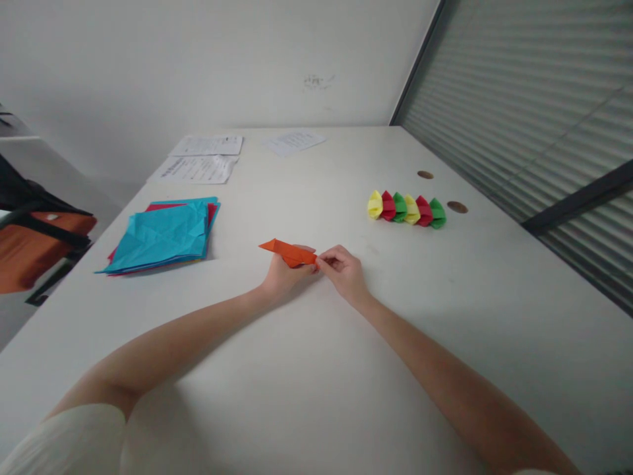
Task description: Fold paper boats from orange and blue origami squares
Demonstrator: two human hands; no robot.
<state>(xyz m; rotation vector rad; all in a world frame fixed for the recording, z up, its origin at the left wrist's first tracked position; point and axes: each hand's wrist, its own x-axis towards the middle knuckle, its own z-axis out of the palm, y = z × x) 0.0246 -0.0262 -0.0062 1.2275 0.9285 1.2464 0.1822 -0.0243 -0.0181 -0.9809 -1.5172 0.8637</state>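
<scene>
Both bare forearms reach in from the near edge and rest on the white counter (306, 382). The hands meet near the middle of it.

Left hand (283, 276): cupped under the orange paper (287, 251), grip closed narrow around its middle. Right hand (346, 269): fingertips pinched tight on the paper's right end, grip narrow and holding. The paper is a long, narrow folded shape, pointed at its left tip, held just above the counter between the two hands. It looks partway folded: several creases are in, but it has nothing like the puffed form of the finished pieces. The exact fold under the right fingertips is too small to tell.

Farther left is a stack of sheets (165, 234), blue on top with red edges beneath, flat though crumpled and not folded. It looks like stock left to do.

Farther right is a row of folded pieces (407, 209), six touching side by side: yellow, red, green, yellow, red, green. These look done. No orange one is among them.

Just beside the row are two round brown caps (457, 207) set in the counter. At the far end lie printed pages (202, 158). An orange chair (34, 247) stands off the left edge.
</scene>
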